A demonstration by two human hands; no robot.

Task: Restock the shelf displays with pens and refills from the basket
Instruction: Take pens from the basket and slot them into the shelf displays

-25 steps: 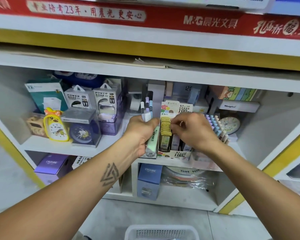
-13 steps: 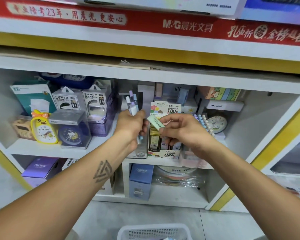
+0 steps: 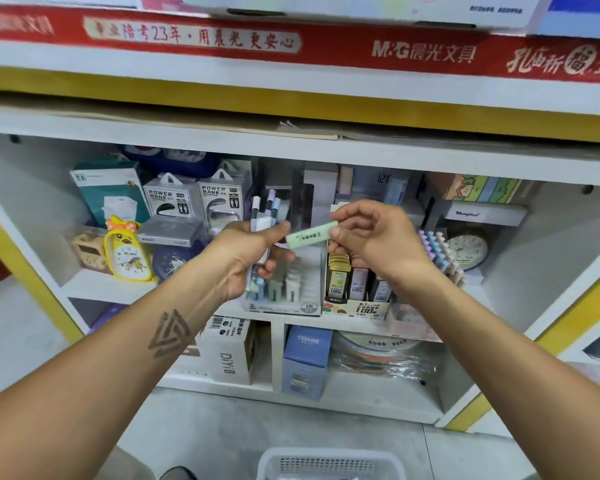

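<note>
Right grip (image 3: 368, 237) pinching green refill case's (image 3: 310, 235) right end.

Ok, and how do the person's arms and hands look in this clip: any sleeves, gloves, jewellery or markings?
Both forearms are bare up to the frame edge: no sleeves, gloves, watch or rings show. The left hand and right hand are bare too. The only marking is a dark tattoo of interlocking triangles on the left forearm.

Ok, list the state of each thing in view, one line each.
Left hand: grips a bundle of pens, upright.
Right hand: pinches a green refill case, tilted, above the display.
Refill display box: partly filled, on the shelf.
White basket: on the floor below.
</note>
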